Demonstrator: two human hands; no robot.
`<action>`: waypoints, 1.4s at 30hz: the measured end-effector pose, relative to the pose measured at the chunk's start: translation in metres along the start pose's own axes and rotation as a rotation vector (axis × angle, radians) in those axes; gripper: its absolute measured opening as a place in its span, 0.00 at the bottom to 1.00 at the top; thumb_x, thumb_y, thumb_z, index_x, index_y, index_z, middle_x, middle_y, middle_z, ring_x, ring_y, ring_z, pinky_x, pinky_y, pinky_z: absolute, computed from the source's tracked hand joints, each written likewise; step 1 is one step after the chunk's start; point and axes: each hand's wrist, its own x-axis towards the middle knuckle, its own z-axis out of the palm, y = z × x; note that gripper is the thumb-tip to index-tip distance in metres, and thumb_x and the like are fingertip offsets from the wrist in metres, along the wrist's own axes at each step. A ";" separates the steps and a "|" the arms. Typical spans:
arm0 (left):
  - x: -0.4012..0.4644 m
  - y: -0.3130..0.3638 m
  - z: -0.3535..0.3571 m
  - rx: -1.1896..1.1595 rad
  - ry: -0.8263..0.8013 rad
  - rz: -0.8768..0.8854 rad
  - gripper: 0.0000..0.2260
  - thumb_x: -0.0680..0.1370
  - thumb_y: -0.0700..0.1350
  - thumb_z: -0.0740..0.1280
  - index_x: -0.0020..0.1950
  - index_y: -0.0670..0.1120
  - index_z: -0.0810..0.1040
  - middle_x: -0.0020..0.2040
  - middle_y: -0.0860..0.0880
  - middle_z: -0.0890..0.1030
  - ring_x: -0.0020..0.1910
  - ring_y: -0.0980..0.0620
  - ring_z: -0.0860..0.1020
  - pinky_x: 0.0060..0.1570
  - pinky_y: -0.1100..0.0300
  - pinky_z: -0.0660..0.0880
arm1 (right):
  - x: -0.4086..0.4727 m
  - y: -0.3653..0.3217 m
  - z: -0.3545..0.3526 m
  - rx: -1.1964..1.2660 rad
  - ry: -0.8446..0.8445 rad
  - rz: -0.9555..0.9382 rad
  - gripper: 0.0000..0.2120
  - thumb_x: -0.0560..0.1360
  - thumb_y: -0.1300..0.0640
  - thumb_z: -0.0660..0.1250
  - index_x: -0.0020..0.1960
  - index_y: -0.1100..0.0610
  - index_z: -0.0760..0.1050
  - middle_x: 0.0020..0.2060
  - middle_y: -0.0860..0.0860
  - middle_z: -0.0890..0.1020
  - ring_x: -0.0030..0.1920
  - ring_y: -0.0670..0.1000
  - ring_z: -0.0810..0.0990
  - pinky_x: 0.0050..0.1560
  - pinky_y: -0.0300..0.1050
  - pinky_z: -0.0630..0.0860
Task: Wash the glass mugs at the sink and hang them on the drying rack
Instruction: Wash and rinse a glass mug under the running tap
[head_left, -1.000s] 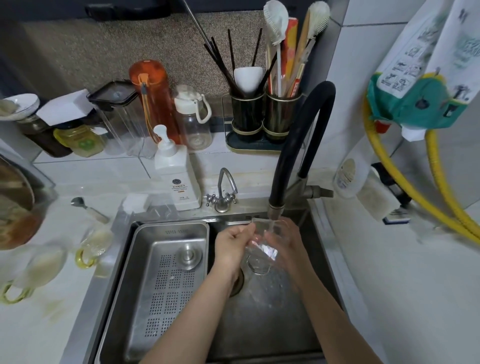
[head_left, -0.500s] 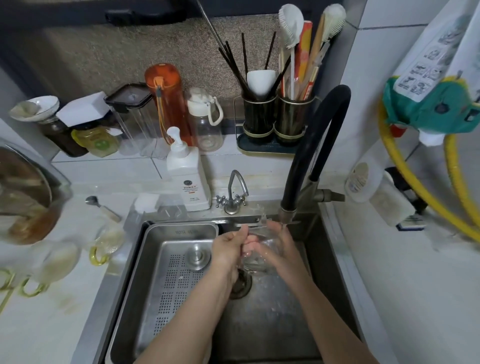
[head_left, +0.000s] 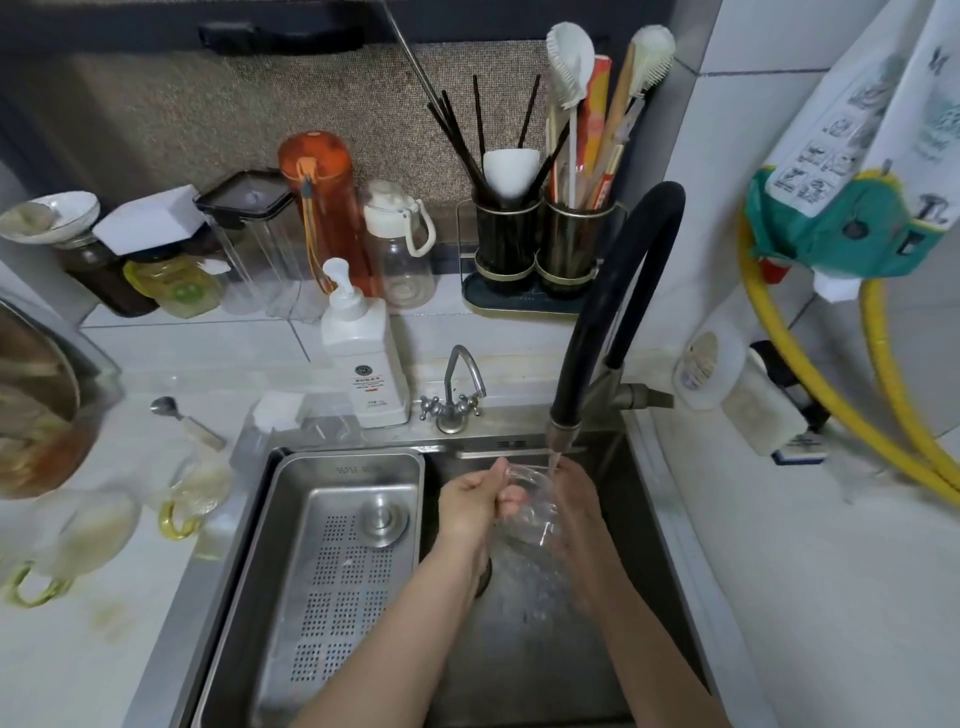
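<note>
Glass mug (head_left: 527, 512) now tilted, both hands' curled grip unchanged.

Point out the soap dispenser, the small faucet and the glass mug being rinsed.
soap dispenser (head_left: 370, 366): head view, on its white body.
small faucet (head_left: 464, 370): head view, on its curved spout.
glass mug (head_left: 530, 512): head view, on its clear wall.

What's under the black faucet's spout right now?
A clear glass mug, held under the black faucet by the left hand and right hand. The hands cover much of it; its handle isn't visible.
</note>
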 end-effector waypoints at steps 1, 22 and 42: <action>0.000 0.000 0.005 0.032 0.004 0.003 0.13 0.81 0.43 0.62 0.40 0.38 0.78 0.23 0.51 0.77 0.21 0.58 0.73 0.27 0.67 0.72 | -0.001 0.002 -0.002 -0.044 -0.004 -0.027 0.10 0.81 0.60 0.57 0.57 0.62 0.75 0.48 0.57 0.78 0.47 0.52 0.83 0.47 0.45 0.82; -0.009 -0.001 -0.016 0.140 -0.099 -0.100 0.39 0.71 0.61 0.69 0.75 0.47 0.58 0.68 0.49 0.72 0.64 0.51 0.72 0.67 0.50 0.69 | 0.000 0.000 0.007 -0.580 -0.014 -0.362 0.06 0.80 0.46 0.57 0.46 0.41 0.71 0.38 0.38 0.77 0.35 0.30 0.75 0.36 0.23 0.70; -0.003 0.007 0.028 0.160 -0.310 0.051 0.11 0.76 0.50 0.67 0.57 0.50 0.73 0.52 0.45 0.80 0.49 0.47 0.79 0.49 0.50 0.75 | -0.022 0.008 -0.051 -0.153 -0.044 -0.478 0.23 0.74 0.50 0.70 0.67 0.53 0.70 0.60 0.53 0.79 0.59 0.53 0.80 0.58 0.55 0.78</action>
